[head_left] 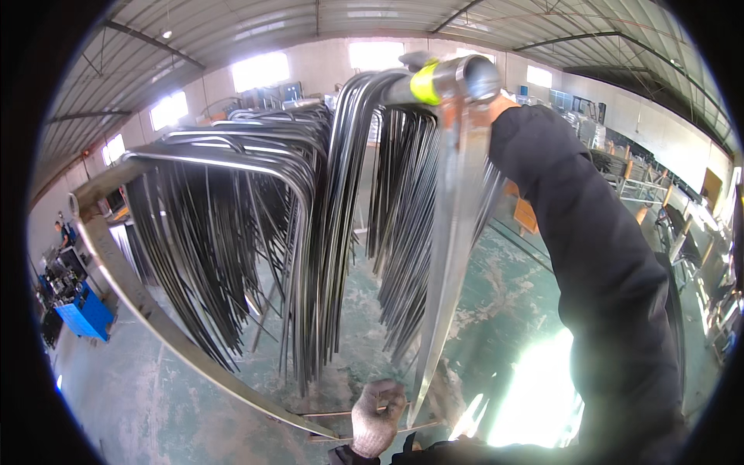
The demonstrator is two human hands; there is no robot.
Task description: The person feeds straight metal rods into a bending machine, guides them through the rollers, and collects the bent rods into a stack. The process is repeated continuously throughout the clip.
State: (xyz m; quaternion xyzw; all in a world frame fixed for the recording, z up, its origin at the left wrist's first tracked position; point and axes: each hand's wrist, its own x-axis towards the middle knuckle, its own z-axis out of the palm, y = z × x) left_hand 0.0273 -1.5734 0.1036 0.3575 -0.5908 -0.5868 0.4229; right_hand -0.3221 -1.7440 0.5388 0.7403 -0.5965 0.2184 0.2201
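Note:
My left hand point(376, 418), in a pale knitted glove, is low in the middle beside the lower end of an upright metal post point(449, 256). Its fingers are curled; anything inside them cannot be made out. My right arm point(593, 256), in a dark sleeve, reaches up to the top of that post. Behind the open end of a thick round pipe point(479, 77), my right hand point(502, 105) is mostly hidden, fingers included. A yellow-green band point(425, 84) circles this pipe. Many bent metal tubes point(232, 159) hang on the rack, their long legs pointing down.
A curved-looking rack leg point(147, 306) runs along the left side. Further left stands a blue machine cabinet point(85, 311), with another person point(63, 232) beyond it. Metal frames point(647, 190) stand at the right. Bright sunlight point(542, 395) falls on the green floor point(496, 287).

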